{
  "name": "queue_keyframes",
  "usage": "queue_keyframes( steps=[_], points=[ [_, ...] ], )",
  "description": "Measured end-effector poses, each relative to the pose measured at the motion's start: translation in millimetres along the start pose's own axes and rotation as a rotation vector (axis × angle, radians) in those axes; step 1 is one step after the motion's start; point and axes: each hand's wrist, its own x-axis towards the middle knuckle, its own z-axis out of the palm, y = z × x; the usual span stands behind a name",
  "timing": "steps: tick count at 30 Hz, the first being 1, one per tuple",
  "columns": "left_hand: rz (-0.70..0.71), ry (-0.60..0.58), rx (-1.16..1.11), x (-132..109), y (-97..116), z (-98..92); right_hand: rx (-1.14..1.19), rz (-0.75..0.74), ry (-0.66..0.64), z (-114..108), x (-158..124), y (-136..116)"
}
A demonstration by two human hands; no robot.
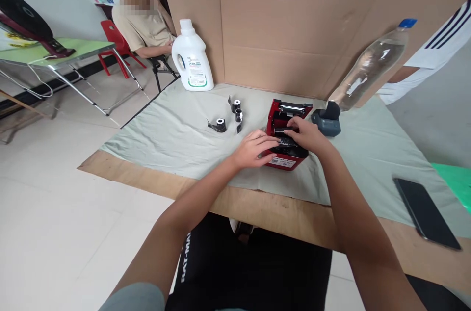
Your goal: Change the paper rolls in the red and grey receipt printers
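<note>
A red and black box-shaped printer (285, 161) stands on the cloth in front of me with its lid (292, 107) raised. My left hand (253, 149) lies against its left side, fingers stretched and apart over the edge of the opening. From the right, my right hand (307, 135) reaches into the opening, its bent fingers on a black roll (281, 131). Shiny black film (287, 142) shows between the hands; the fingers partly hide it. Left of the printer lie several small rolls of black ribbon with loose tails, one roll (220, 125) nearest me.
A dark grey device (327, 123) sits right of the printer, by a tilted clear bottle (375, 68). A white detergent jug (193, 63) stands back left before a cardboard screen (275, 41). A phone (425, 213) lies right. One person sits behind at left; another's white sleeve shows at right.
</note>
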Motion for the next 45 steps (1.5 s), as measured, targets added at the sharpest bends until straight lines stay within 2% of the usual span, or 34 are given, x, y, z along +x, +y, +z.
queue_keyframes(
  steps=[4,7,10,14,17,20,22,24,26,28,32,35,37,41,45],
  points=[
    [0.014,-0.018,0.034,2.2,5.0,0.5,-0.099,0.011,-0.116,-3.4,8.6,0.2],
    [0.097,-0.033,0.061,3.6,10.4,0.5,-0.177,-0.023,-0.193,-2.1,8.8,-2.3],
    [0.133,-0.054,0.060,3.2,14.2,1.6,-0.211,-0.054,-0.207,3.8,6.4,-5.6],
    [0.068,-0.058,0.098,0.6,15.2,5.1,-0.209,-0.032,-0.182,7.8,6.4,-9.0],
    [0.079,-0.009,0.139,-0.9,13.4,7.1,-0.109,-0.062,-0.229,-6.1,6.8,-2.1],
    [0.115,0.020,0.141,-1.7,11.3,6.9,0.183,-0.129,-0.302,-34.5,3.7,18.5],
    [0.126,0.016,0.124,-1.7,10.6,5.9,0.350,-0.105,-0.178,-51.2,1.1,35.8],
    [0.140,0.010,0.114,-1.2,11.5,4.8,0.434,-0.031,0.084,-58.3,1.5,50.1],
    [0.161,0.013,0.115,-0.3,14.0,4.0,0.475,0.028,0.319,-54.4,6.8,57.9],
    [0.176,0.019,0.127,0.9,17.6,3.3,0.519,0.050,0.401,-43.0,15.2,58.5],
    [0.176,-0.004,0.133,2.5,23.9,2.6,0.593,0.067,0.302,-23.0,26.2,48.2],
    [0.158,0.018,0.128,2.8,25.3,2.5,0.616,0.027,0.233,-26.0,20.2,41.2],
    [0.164,0.060,0.133,3.1,25.3,2.1,0.616,-0.032,0.114,-34.2,11.7,38.0],
    [0.176,0.131,0.095,4.2,27.1,0.5,0.430,-0.140,-0.178,-46.4,-3.2,30.0],
    [0.100,0.143,0.064,6.0,29.0,2.9,0.241,-0.181,-0.324,-43.5,-6.8,21.4]
  ],
)
